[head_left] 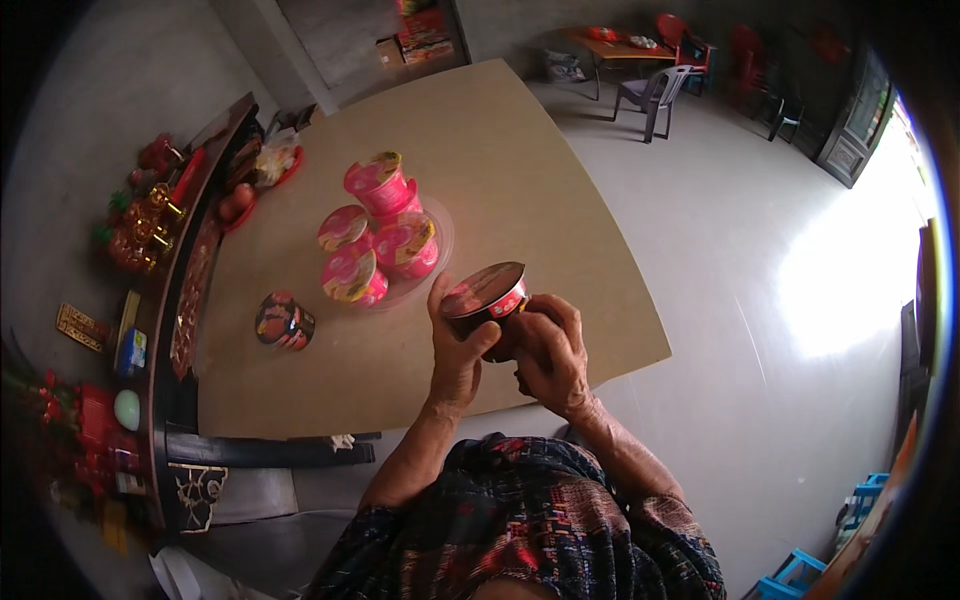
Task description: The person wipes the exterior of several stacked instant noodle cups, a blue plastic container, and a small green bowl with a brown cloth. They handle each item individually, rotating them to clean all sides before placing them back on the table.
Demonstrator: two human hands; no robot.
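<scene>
Above the near edge of the table, I hold a black and red instant noodle cup [486, 290], its lid side tilted toward the top. My left hand [458, 350] grips it from the left, thumb across the front. On the other side, my right hand [550, 348] has its fingers bent against the cup's wall; whether they also pinch something there is hidden. A similar black noodle cup [284, 321] stands at the left on the table. Several pink noodle cups [348, 272] are grouped farther off, one raised on another, on and around a clear round tray [440, 262].
The beige table [540, 190] reaches far ahead. Along the left stands a dark altar-like cabinet [160, 400] with gold and red ornaments; red baskets [243, 215] lie beside it. A grey plastic chair [655, 98] and another table [615, 48] stand far right. Blue stools [795, 575] are lower right.
</scene>
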